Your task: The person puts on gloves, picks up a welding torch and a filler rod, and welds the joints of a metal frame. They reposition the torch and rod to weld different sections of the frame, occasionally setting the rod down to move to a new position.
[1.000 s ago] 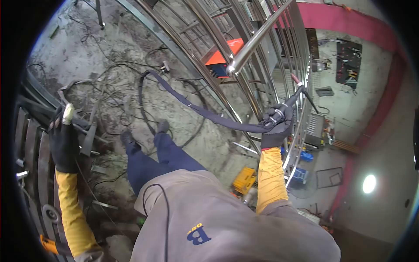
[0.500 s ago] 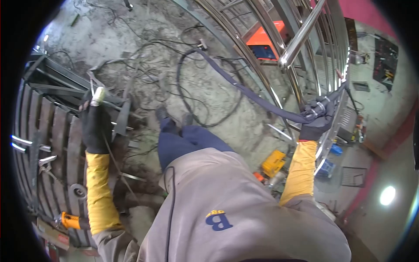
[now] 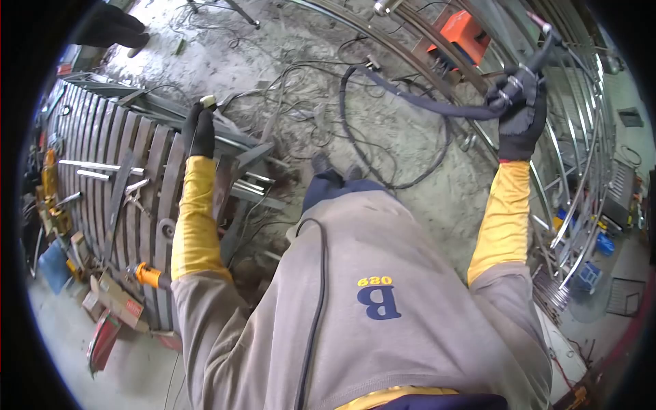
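My gloved left hand [image 3: 200,133] is raised beside the edge of a slatted metal bench [image 3: 126,184]. Its fingers are closed round a small pale piece [image 3: 208,101] whose kind I cannot make out. On the right, my gloved right hand [image 3: 523,123] grips a welding torch [image 3: 519,83] with metal clamps round its handle. The torch's pinkish tip points up and away, near a polished metal railing [image 3: 581,123]. A thick dark sheathed cable [image 3: 424,102] runs from the torch to a loop on the floor.
An orange machine [image 3: 465,37] stands behind the railing. Loose cables [image 3: 301,102] cross the dusty floor. On the bench lie metal tubes [image 3: 102,166] and a yellow power tool [image 3: 147,275]. Another person's dark-clad legs [image 3: 109,27] show at the upper left.
My view has swung left, bringing more of the bench and another person's legs in. My right hand has lifted the torch farther up along the railing. Both hands keep their hold.
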{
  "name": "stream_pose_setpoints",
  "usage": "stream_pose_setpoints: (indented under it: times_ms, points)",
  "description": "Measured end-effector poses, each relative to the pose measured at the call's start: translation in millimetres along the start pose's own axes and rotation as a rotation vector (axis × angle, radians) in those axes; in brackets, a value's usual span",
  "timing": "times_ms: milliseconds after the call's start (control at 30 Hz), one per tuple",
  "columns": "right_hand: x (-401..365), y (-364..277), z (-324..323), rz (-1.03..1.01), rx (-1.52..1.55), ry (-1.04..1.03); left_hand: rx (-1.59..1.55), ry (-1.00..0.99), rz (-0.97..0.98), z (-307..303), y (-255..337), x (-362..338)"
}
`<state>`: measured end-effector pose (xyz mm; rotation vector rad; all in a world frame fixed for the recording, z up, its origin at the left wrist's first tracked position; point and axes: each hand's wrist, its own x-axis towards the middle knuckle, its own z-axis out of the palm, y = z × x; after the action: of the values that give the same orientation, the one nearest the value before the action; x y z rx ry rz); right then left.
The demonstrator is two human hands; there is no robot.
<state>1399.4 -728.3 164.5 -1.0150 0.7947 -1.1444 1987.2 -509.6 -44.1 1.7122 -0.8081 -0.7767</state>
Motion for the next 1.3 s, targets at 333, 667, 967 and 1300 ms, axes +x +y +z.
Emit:
stream_pose_setpoints:
  times_ms: [333, 667, 967, 1300]
  points:
    - [-101, 22, 122, -0.017, -0.255, -0.109, -1.077, -0.287, -0.589, 146, 90, -134]
    - [-147, 76, 186, -0.083, -0.359, -0.517, -0.078, -0.282, -0.049, 181, 144, -201]
    - [-158, 57, 193, -0.665, -0.805, -0.553, -0.645, -0.139, -0.206, 192, 179, -223]
    - [-153, 90, 194, -0.714, -1.152, -0.643, -0.477, -0.137, -0.293, 219, 182, -230]
